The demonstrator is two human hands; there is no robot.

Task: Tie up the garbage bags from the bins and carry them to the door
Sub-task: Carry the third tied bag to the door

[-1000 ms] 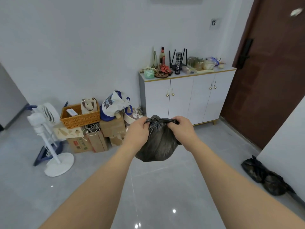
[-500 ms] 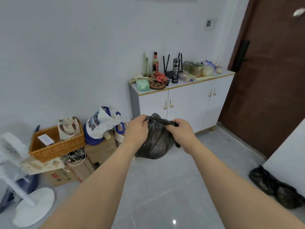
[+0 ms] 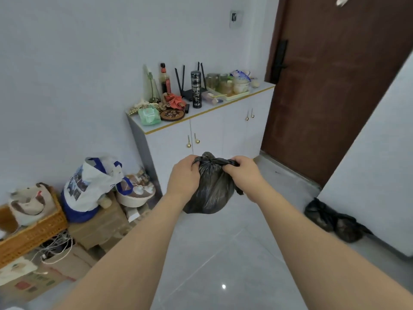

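Item: black garbage bag (image 3: 210,189), thin soft film, hanging in the air between my two hands ahead of the white cabinet (image 3: 207,130). I judge it light, since it hangs small and rounded. Left hand (image 3: 183,175) and right hand (image 3: 242,173) each have fingers curled round a twisted ear of the neck. Best hold: the gathered neck; the belly would slip and tear. Two tied bags (image 3: 335,221) lie near the door (image 3: 335,86).

Bright even light, glare spot on floor (image 3: 223,286), wide-angle edge bending
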